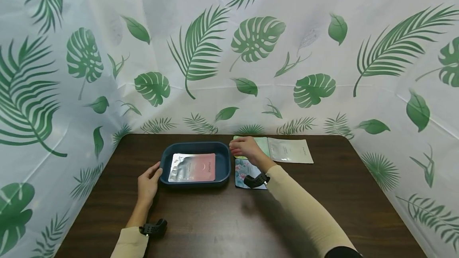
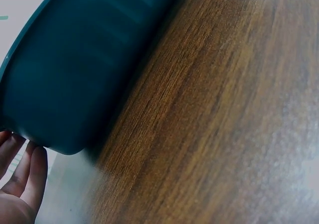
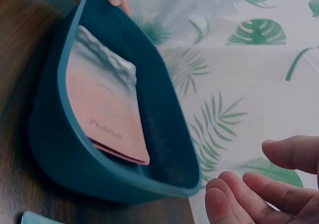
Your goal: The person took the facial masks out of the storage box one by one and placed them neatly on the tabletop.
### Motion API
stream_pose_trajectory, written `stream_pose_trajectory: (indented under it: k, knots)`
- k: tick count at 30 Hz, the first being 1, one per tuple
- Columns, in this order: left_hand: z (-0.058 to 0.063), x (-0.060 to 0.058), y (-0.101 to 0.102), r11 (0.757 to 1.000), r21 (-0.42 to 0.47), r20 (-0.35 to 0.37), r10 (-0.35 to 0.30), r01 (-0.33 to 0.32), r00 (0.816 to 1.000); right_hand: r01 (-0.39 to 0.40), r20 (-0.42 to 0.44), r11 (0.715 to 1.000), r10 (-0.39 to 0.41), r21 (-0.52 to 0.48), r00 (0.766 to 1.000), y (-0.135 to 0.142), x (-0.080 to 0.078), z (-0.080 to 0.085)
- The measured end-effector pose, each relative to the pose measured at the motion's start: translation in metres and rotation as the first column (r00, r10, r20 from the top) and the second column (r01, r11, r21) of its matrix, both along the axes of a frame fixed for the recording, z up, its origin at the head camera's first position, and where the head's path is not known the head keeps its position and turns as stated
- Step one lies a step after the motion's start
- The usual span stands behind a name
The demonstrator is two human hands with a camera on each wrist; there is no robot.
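Note:
A dark blue tray stands on the table with a pink and silver sachet lying flat inside. My left hand holds the tray's left end, its fingers at the rim; in the left wrist view those fingers meet the end wall. My right hand hovers just beyond the tray's right end, with nothing in it. Seen from the right wrist, its thumb and fingers are relaxed and apart, near the tray corner.
Right of the tray lie a blue floral sachet, a green sachet partly behind my right hand, and a pale cream sachet. A leaf-patterned sheet hangs behind the brown table.

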State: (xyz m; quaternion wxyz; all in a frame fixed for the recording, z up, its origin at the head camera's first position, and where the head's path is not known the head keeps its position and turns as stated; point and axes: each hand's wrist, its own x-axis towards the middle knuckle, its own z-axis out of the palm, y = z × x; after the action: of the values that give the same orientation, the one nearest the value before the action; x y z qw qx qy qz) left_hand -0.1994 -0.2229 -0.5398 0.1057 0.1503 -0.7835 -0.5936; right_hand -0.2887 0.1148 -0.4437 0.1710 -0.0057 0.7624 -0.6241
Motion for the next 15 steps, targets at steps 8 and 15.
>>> stream_pose_trajectory:
  k: [8,15]
  knots:
    - [0.0,0.0,0.0,1.0,-0.002,0.002,0.007,-0.007,1.0,-0.005,0.022,0.998,0.004,0.058,1.0,-0.023,-0.003,-0.004]
    - [0.001,0.001,0.001,1.0,0.0,-0.004,0.01,-0.01,1.0,-0.038,0.018,0.997,0.037,0.07,0.999,-0.043,-0.003,-0.001]
